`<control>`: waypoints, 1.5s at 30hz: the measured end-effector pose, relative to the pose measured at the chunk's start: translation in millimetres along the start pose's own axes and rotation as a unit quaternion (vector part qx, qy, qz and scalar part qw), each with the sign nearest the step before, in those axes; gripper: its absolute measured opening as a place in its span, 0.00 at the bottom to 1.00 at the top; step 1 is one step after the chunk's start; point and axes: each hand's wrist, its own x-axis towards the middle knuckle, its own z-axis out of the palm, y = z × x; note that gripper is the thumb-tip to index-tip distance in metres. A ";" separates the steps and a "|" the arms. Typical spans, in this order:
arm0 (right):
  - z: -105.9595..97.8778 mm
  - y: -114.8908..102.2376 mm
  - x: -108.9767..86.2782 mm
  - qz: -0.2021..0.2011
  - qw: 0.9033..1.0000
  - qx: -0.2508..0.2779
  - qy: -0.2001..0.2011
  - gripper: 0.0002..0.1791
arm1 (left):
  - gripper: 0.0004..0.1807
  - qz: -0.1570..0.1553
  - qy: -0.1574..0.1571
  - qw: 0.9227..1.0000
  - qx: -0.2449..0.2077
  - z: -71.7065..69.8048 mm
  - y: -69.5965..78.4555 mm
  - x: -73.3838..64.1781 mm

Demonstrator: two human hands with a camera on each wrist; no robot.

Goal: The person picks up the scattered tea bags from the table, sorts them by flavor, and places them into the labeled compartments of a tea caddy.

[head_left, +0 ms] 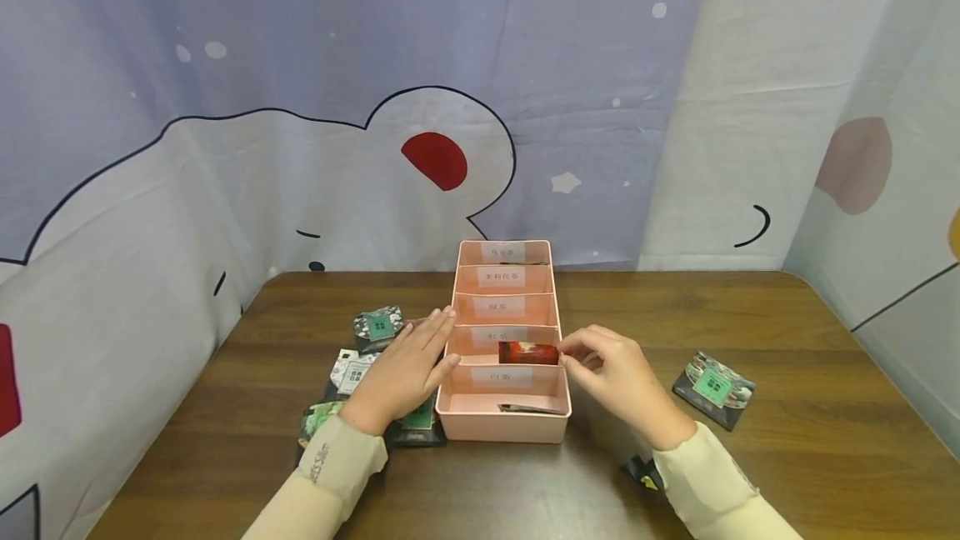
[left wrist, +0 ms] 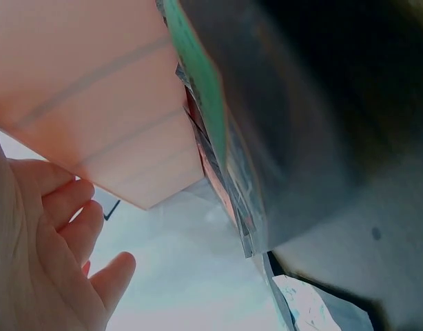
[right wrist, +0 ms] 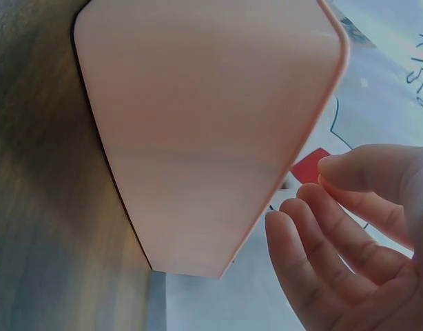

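Note:
A pink box [head_left: 498,430] with several labelled compartments stands lengthwise on the table. In its second compartment from the front, a red tea packet [head_left: 528,352] leans with its printed face showing. My right hand [head_left: 618,373] pinches this packet's right end at the right rim, thumb and index finger together. From the right wrist, the box wall [right wrist: 191,138] hides most of the packet. My left hand [head_left: 405,373] lies along the left rim with straight fingers. Seen from the left wrist, the fingers [left wrist: 67,200] are close to the box's side [left wrist: 129,148].
Left of the box lie several dark tea packets [head_left: 380,326], partly under my left hand. Another green-labelled packet [head_left: 712,390] is at the right. A small black packet [head_left: 643,473] shows beside my right sleeve. Thin packets also sit in the front compartment [head_left: 480,401] and the rearmost one.

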 end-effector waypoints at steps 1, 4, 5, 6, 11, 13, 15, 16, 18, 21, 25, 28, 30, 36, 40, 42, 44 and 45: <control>-0.9 0.2 0.1 0.000 1.000 -0.001 0.001 0.07 | 0.36 0.001 0.001 1.000 0.001 0.1 -0.3 0.2; -3.5 1.0 0.5 -0.005 1.000 -0.009 0.004 0.07 | 0.36 0.002 0.002 1.000 0.003 0.3 -0.9 0.3; -4.6 1.3 0.6 -0.007 1.000 -0.011 0.005 0.07 | 0.36 0.002 0.002 1.000 0.003 0.3 -0.9 0.4; -6.1 1.6 0.6 -0.008 1.000 -0.012 0.006 0.08 | 0.36 0.002 0.001 1.000 0.002 0.3 -0.9 0.6; -19.4 3.6 0.8 -0.007 0.999 -0.032 0.019 0.10 | 0.37 0.002 0.002 1.000 -0.002 -0.4 -0.1 1.7; -25.7 5.5 0.6 -0.002 0.999 -0.043 0.024 0.10 | 0.37 0.001 0.002 1.000 -0.003 -0.5 0.1 1.9; -31.9 8.6 -0.2 0.004 0.998 -0.053 0.026 0.10 | 0.36 0.000 0.001 1.000 -0.003 -0.6 0.3 1.9; -35.2 10.1 -0.8 0.008 0.998 -0.058 0.026 0.10 | 0.36 -0.001 0.001 1.000 -0.004 -0.8 0.4 1.8; -42.1 13.3 -2.4 0.018 0.997 -0.070 0.026 0.10 | 0.36 -0.001 0.001 1.000 -0.005 -1.0 0.6 1.6; -53.3 18.2 -5.0 0.039 0.995 -0.085 0.020 0.09 | 0.36 -0.001 0.000 1.000 -0.004 -1.3 0.7 1.3; -70.2 24.5 -7.8 0.093 0.991 -0.097 -0.003 0.09 | 0.36 -0.001 -0.001 1.000 -0.004 -1.6 0.8 1.0; -82.2 31.1 -10.1 0.143 0.984 -0.105 -0.028 0.11 | 0.36 -0.003 -0.001 1.000 -0.004 -1.7 1.0 1.0; -88.7 37.0 -12.4 0.167 0.978 -0.115 -0.044 0.13 | 0.36 -0.003 -0.001 1.000 -0.005 -1.5 1.1 1.0; -104.6 57.4 -21.0 0.220 0.960 -0.139 -0.100 0.21 | 0.36 -0.004 0.000 1.000 -0.005 -0.1 0.8 1.0; -112.1 69.4 -25.3 0.246 0.948 -0.149 -0.136 0.25 | 0.36 -0.004 0.000 1.000 -0.005 1.0 0.2 1.0; -115.2 74.8 -27.0 0.256 0.942 -0.157 -0.150 0.27 | 0.36 -0.004 0.000 1.000 -0.005 1.2 0.0 0.9; -118.1 79.6 -28.6 0.262 0.937 -0.164 -0.165 0.30 | 0.36 -0.004 -0.001 1.000 -0.006 1.4 -0.3 0.9; -119.6 81.7 -29.3 0.268 0.934 -0.163 -0.173 0.31 | 0.36 -0.003 0.000 1.000 -0.005 1.6 -0.6 1.0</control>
